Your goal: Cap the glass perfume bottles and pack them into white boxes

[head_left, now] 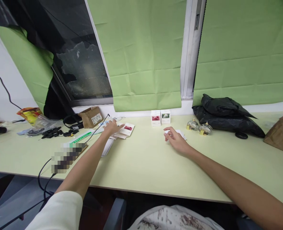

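Note:
My left hand [112, 127] reaches over the left side of the table with its fingers spread. It is over or beside several flattened white cartons; one carton [128, 127] shows a red flower picture. Whether the fingertips touch them is hard to see. To the right, my right hand [177, 143] hovers low, fingers loosely bent and apart, with nothing visible in them. Partly hidden behind it lies a small white piece [181, 133], perhaps paper or card. Small upright boxes stand by the wall: one with a red flower [156, 119], another with a white flower [165, 117].
Two round glass bottles [205, 128] with gold parts stand right of my right hand. Beyond are black plastic bags [227, 119] and a brown paper bag [281, 134]. An open cardboard box [91, 117], cables and a green-white strip [82, 137] lie left.

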Motion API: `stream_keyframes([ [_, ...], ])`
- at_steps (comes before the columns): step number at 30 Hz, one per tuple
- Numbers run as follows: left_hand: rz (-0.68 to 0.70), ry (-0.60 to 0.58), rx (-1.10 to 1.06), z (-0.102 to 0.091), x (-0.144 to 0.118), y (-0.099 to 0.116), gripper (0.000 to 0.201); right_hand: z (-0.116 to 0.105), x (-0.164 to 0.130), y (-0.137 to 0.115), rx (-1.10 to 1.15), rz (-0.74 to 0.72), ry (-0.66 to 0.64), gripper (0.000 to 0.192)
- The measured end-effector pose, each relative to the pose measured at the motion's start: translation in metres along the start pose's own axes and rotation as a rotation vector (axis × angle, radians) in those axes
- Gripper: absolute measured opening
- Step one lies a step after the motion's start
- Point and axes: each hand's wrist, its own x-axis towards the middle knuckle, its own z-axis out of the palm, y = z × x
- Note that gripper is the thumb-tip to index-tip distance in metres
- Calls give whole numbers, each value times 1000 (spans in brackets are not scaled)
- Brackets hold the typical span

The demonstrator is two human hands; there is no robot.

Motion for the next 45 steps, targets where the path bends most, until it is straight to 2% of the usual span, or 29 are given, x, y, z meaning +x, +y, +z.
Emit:
stream_keyframes([
  [1,38,0,-25,2,-9,10,92,0,0,0,-5,0,-5,40],
  [5,384,74,-12,19,-40,49,70,1,0,1,-24,-12,-14,40],
  [8,465,62,116,30,-50,63,54,1,0,2,-21,-13,-25,39],
  [11,415,56,195,35,-52,66,45,1,0,2,-24,-13,-27,39],
  [18,235,132,233,34,-51,56,46,-1,-1,0,-35,-15,-35,38],
  [22,179,143,233,39,-50,54,46,-1,-2,0,-29,-3,-45,37],
  [34,148,175,264,44,-49,56,50,0,-2,2,-23,2,-66,39],
  [39,162,205,232,46,-52,54,48,-1,-2,1,-33,14,-73,39],
  [45,138,189,157,44,-57,56,50,-2,-2,0,-29,15,-69,39],
])
